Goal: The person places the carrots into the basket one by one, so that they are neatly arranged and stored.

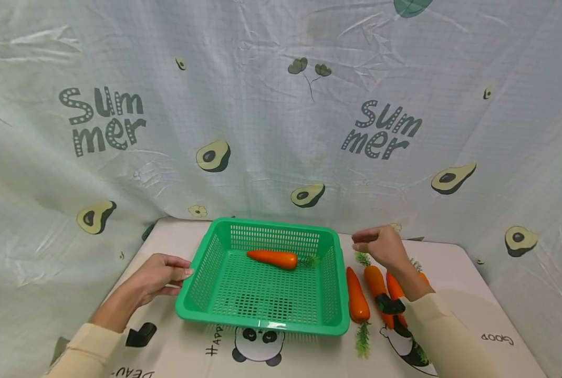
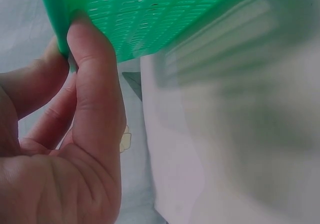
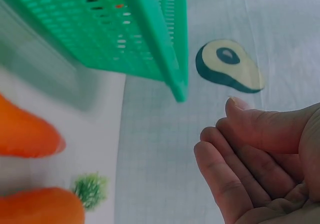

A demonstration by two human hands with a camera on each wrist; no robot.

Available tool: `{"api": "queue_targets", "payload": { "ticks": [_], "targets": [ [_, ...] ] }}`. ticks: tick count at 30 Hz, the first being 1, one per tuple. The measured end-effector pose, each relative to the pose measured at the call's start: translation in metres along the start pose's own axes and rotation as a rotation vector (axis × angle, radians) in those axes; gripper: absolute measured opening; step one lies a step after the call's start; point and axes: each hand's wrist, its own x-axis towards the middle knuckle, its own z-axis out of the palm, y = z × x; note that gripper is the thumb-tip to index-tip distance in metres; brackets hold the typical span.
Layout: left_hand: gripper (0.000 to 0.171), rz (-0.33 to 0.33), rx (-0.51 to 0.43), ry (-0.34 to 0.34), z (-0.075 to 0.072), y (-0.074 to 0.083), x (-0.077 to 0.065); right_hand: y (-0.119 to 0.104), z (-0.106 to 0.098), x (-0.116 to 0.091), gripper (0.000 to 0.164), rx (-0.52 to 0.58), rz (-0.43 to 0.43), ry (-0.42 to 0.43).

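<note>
A: Head view first. What's the count?

B: One green rectangular basket of slotted plastic [image 1: 262, 326]. One glossy orange carrot with feathery green leaves [image 1: 271, 259] lies inside, toward the far wall. At least four more orange carrots [image 1: 358, 299] lie right of the basket on the pale printed table [image 1: 479, 299]; the right arm hides part of that group.

A: The hands?

B: Two. The left hand [image 1: 160, 275] pinches the basket's left rim. The right hand [image 1: 380, 245] is near the far right corner, fingers loosely bent and holding nothing.

A: Room and edges?

B: Most of the slotted floor shows in front of the carrot. The nearest outside carrot is just beside the right rim. The table's far edge passes behind the basket, against the grey-white printed cloth [image 1: 262, 115].

A: Left wrist view?

B: Digits press the rim from both sides.

A: And the right wrist?

B: The thumb stands apart from the fingers, with a gap to the basket. Two carrots show, cut by the frame.
</note>
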Motion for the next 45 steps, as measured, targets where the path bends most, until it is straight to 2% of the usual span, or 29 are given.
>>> {"api": "queue_targets", "payload": {
  "ticks": [8,17,23,33,39,45],
  "targets": [
    [0.044,-0.007,-0.002,0.002,0.000,0.000,-0.001,0.016,-0.007,-0.009,0.028,-0.035,0.026,0.030],
    [0.043,-0.013,-0.008,0.004,0.000,-0.001,0.000,0.038,-0.018,-0.023,0.031,-0.031,0.105,0.058],
    [0.043,-0.012,-0.004,0.006,0.000,-0.001,0.000,0.055,-0.026,-0.033,0.032,-0.062,0.114,0.088],
    [0.043,-0.012,-0.005,0.004,0.000,-0.001,0.000,0.089,-0.039,-0.044,0.037,-0.136,0.204,0.140],
    [0.043,-0.005,-0.002,0.003,-0.001,-0.001,0.000,0.105,-0.045,-0.054,0.038,-0.131,0.240,0.167],
    [0.043,-0.006,-0.003,0.003,0.000,-0.001,0.001,0.122,-0.051,-0.060,0.050,-0.107,0.325,0.195]
  ]
}}
